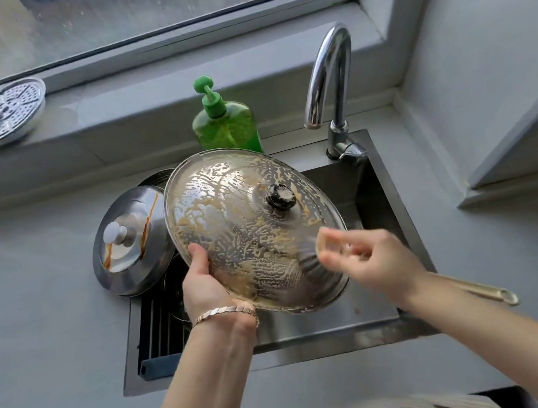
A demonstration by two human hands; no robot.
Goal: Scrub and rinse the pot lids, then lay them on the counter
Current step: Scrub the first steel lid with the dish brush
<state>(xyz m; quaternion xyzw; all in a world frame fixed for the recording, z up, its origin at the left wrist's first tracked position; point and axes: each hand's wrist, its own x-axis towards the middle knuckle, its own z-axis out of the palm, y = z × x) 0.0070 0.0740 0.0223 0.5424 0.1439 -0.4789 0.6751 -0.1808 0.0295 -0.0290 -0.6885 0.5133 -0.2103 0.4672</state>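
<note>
Here the smeared glass lid point(238, 215) tilts over the sink point(389, 187), the left hand point(202, 282) gripping its rim at eight o'clock, the right hand point(368, 259) at four o'clock pinching a blurred scrubber point(307, 262) against it.

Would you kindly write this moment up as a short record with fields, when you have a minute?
large lid: tilted over the sink, black knob, smeared with brownish suds
left hand: grips the large lid's lower left rim
right hand: blurred; holds a grey scrubber against the large lid
second lid: steel, white knob, brown streaks, propped at the sink's left edge
faucet: no water seen running
soap bottle: green, behind the sink
</note>
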